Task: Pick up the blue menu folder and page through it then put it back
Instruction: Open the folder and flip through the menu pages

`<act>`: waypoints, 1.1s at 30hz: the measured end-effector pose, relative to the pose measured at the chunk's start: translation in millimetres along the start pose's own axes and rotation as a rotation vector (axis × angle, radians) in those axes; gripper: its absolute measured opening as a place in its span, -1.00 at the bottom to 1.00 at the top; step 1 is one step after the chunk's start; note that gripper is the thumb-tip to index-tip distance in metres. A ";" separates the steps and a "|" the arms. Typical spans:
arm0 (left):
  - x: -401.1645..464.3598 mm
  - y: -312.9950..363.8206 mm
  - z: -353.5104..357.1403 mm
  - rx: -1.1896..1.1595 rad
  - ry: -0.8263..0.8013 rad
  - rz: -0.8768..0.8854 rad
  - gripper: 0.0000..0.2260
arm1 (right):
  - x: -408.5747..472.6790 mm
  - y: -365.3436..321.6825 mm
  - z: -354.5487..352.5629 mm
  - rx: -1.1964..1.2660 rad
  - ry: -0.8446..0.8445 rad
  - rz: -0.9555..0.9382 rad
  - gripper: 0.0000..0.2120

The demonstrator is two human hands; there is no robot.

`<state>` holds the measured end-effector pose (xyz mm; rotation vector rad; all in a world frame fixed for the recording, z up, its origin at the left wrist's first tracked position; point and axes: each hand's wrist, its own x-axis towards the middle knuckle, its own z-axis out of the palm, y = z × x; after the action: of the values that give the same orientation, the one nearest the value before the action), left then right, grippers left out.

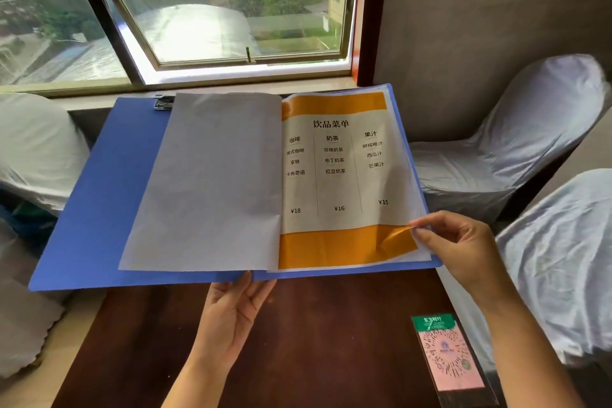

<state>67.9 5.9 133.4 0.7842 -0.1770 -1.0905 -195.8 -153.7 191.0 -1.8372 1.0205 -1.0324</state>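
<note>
The blue menu folder is held open above the dark wooden table. A blank white sheet lies turned over on its left half. On the right half is a drinks menu page with orange bands at top and bottom. My left hand supports the folder from below at the spine, thumb at the lower edge. My right hand pinches the lower right corner of the menu page between thumb and forefinger, and that corner is curled up.
A QR code placard lies on the table at the right. Chairs in white covers stand at the right, the near right and the left. A window and its sill are just behind the folder.
</note>
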 end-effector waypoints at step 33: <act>-3.8 -5.1 27.1 0.087 -0.096 0.080 -0.70 | -17.7 -79.0 146.8 -0.432 -0.281 -0.443 -0.49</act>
<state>48.9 -5.1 150.6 0.7968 -0.3364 -1.0503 -49.0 -73.5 202.5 -2.5613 0.7172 -0.7987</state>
